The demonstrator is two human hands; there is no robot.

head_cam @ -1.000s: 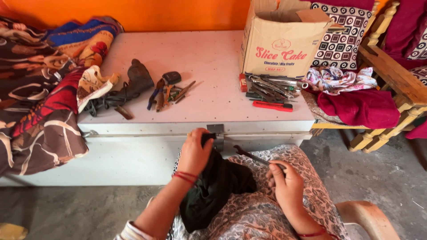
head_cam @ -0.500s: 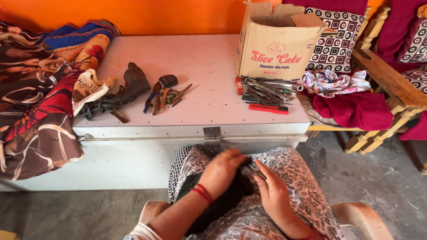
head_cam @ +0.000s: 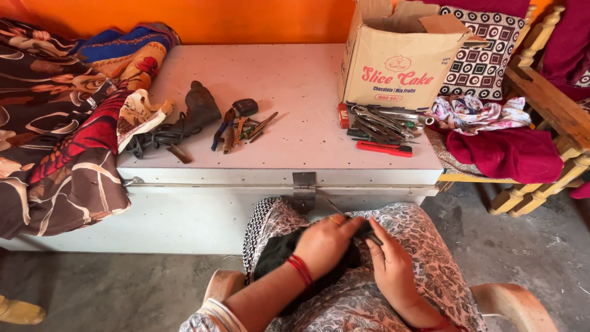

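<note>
We look down on a seated person's lap, covered in patterned grey cloth (head_cam: pixel 424 246), just in front of a long white metal trunk (head_cam: pixel 295 80). The left hand (head_cam: pixel 326 243), with red threads at the wrist, curls closed over a black cloth (head_cam: pixel 276 255) bunched on the lap; its fingers press the fabric down near the knees. The right hand (head_cam: pixel 390 264) lies just beside it, fingers bent and pinched on the same black cloth, the two hands touching at the fingertips. A thin dark rod-like tool (head_cam: pixel 338 209) pokes out between the hands toward the trunk's hasp (head_cam: pixel 304 190); we cannot tell which hand grips it. On the trunk lid, left of centre, sits a dark boot-shaped object (head_cam: pixel 200 110) with a coil of black cord (head_cam: pixel 150 141) beside it, and near these a small cluster of pliers and hand tools (head_cam: pixel 239 123). To the right stands an open cardboard box (head_cam: pixel 399 61), with a heap of metal tools (head_cam: pixel 378 120) and a red-handled cutter (head_cam: pixel 384 147) at its foot. Patterned blankets (head_cam: pixel 61 123) drape over the trunk's left end. At right, a wooden chair (head_cam: pixel 553 117) carries a maroon cloth (head_cam: pixel 504 154), a floral cloth (head_cam: pixel 470 114) and a black-and-white cushion (head_cam: pixel 485 55). The floor is grey concrete (head_cam: pixel 123 289).
</note>
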